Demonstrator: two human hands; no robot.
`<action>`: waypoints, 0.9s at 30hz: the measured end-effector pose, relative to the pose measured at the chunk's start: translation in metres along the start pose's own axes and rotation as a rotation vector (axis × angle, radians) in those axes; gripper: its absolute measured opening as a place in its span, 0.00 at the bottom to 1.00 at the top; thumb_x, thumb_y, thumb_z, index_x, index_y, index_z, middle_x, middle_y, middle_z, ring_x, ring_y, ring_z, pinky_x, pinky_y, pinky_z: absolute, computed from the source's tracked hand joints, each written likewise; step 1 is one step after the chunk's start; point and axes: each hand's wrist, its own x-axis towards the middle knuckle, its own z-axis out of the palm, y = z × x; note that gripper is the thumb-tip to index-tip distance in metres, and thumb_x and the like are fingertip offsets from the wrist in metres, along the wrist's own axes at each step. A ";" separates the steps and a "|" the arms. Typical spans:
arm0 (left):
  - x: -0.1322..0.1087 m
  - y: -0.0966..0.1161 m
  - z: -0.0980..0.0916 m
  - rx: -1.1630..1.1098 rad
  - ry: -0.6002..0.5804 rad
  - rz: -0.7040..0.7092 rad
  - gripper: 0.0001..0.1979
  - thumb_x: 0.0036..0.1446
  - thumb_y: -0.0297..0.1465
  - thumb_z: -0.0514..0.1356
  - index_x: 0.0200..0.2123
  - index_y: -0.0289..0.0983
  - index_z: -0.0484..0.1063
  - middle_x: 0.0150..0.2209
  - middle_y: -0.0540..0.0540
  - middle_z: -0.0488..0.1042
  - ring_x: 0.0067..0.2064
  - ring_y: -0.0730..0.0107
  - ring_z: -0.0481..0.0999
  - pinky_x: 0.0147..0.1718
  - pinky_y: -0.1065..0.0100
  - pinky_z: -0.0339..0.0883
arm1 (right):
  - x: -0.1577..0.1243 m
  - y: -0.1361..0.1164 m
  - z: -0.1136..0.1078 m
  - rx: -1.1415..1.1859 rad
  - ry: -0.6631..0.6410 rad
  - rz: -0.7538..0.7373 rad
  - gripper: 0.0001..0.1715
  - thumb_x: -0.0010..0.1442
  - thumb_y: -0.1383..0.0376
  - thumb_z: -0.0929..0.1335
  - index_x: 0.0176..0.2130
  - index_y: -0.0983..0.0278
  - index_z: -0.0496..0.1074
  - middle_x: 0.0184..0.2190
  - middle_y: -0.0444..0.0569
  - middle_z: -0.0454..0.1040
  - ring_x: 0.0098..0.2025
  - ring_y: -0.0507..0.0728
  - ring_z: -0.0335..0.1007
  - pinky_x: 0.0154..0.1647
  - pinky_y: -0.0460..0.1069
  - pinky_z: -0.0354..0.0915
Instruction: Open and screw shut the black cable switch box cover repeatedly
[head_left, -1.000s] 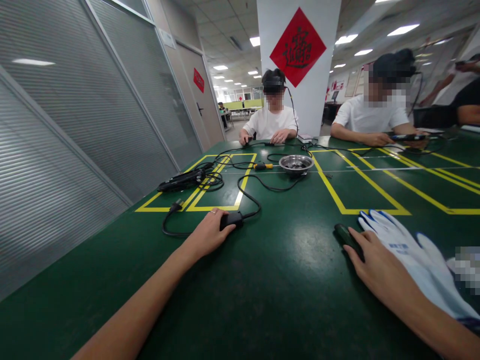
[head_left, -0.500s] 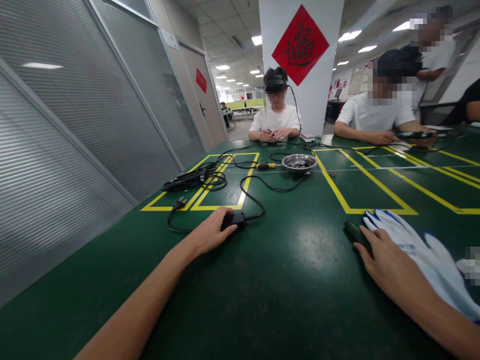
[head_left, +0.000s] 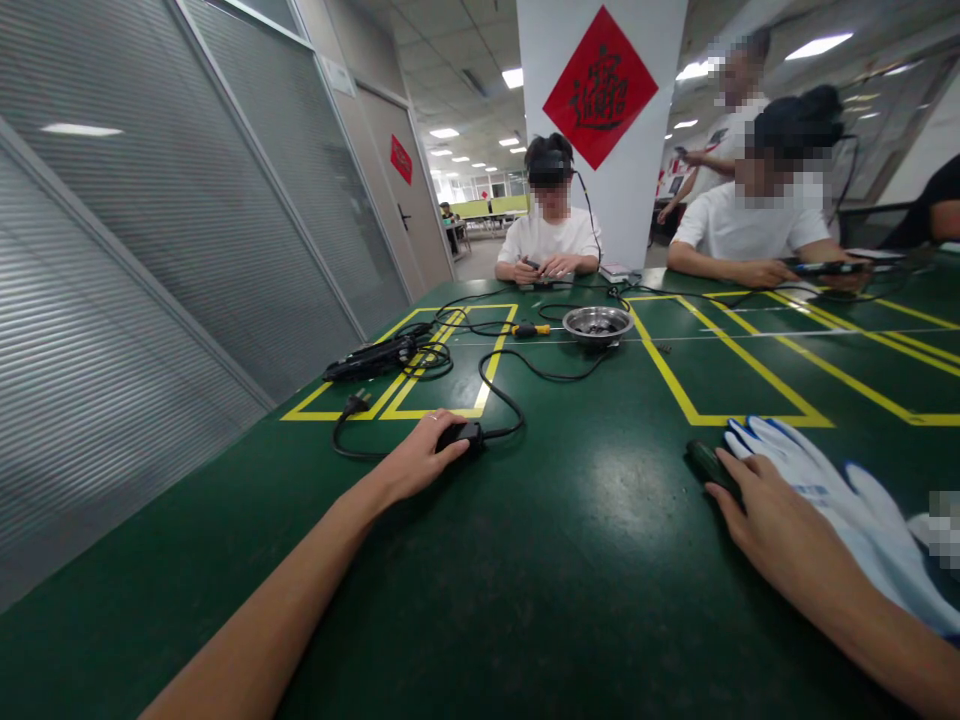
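Note:
My left hand [head_left: 425,458] lies closed over a black power adapter [head_left: 471,436] on the table, its thumb along the near side. A black cord [head_left: 517,418] leaves the adapter's right end. Another cord loops round on the left to a plug [head_left: 358,402]. My right hand [head_left: 766,505] is wrapped over a dark green, cucumber-like thing [head_left: 703,460] that rests on the table; its near end is hidden under the fingers. White work gloves with blue cuffs [head_left: 862,515] lie just beyond and to the right of this hand.
A steel bowl [head_left: 598,324] with dark small things stands mid-table, beside a yellow-and-black screwdriver [head_left: 531,330]. Coiled black cables [head_left: 390,352] lie at left. Yellow tape [head_left: 750,421] marks rectangles on the green table [head_left: 525,600]. Two seated people work across the table; another stands behind.
My left hand has shifted very slightly left with the adapter. My right hand keeps its place. The standing person in the background has moved left.

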 end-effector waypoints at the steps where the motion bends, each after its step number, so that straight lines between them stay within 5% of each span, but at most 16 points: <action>1: 0.000 0.000 0.000 0.008 0.006 0.000 0.18 0.62 0.41 0.52 0.50 0.38 0.66 0.47 0.42 0.69 0.49 0.54 0.68 0.52 0.53 0.61 | 0.000 0.000 0.000 0.003 -0.001 0.002 0.30 0.63 0.52 0.57 0.55 0.68 0.65 0.47 0.60 0.68 0.38 0.61 0.70 0.33 0.54 0.68; 21: 0.001 0.001 0.001 0.015 0.020 0.026 0.17 0.58 0.40 0.59 0.47 0.39 0.67 0.44 0.44 0.70 0.46 0.57 0.70 0.47 0.58 0.64 | -0.001 0.001 0.001 -0.021 0.012 -0.017 0.32 0.63 0.52 0.58 0.57 0.71 0.63 0.44 0.61 0.69 0.38 0.62 0.69 0.37 0.57 0.68; 27: 0.001 0.000 0.001 0.008 0.007 0.044 0.16 0.59 0.40 0.58 0.48 0.39 0.68 0.45 0.43 0.69 0.46 0.56 0.70 0.47 0.57 0.64 | 0.008 -0.046 -0.035 -0.057 0.209 -0.215 0.31 0.63 0.54 0.60 0.56 0.73 0.64 0.51 0.65 0.67 0.51 0.68 0.64 0.50 0.62 0.64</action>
